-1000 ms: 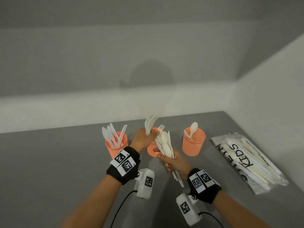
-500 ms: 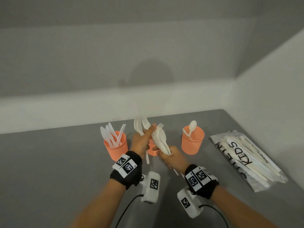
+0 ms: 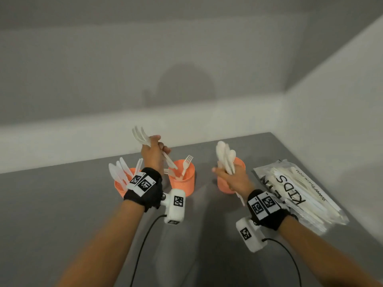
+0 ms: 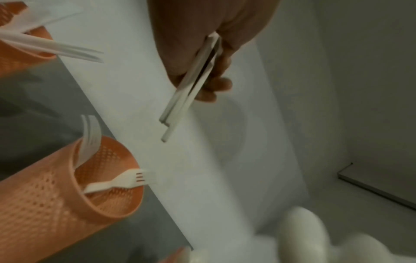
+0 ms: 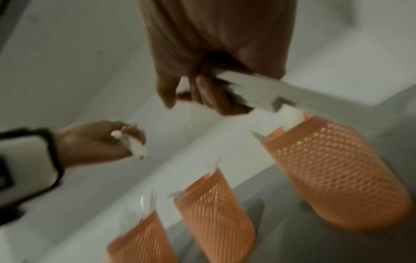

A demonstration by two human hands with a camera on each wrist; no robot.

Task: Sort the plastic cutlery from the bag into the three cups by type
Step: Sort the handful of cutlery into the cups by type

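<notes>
Three orange mesh cups stand in a row on the grey table. The left cup holds knives, the middle cup holds forks, the right cup holds spoons. My left hand grips a small bunch of white forks, tines up, with the handles pointing down toward the middle cup. My right hand grips a bunch of white spoons in front of the right cup. The two hands are apart.
A clear plastic bag printed with "KIDS" lies at the table's right side, with more white cutlery inside. The white wall closes the table at the back and right. Camera cables trail from both wrists toward the front.
The hands, together over the middle cup before, have pulled apart. The left hand has risen with the forks; the right hand has moved right with the spoons to the right cup.
</notes>
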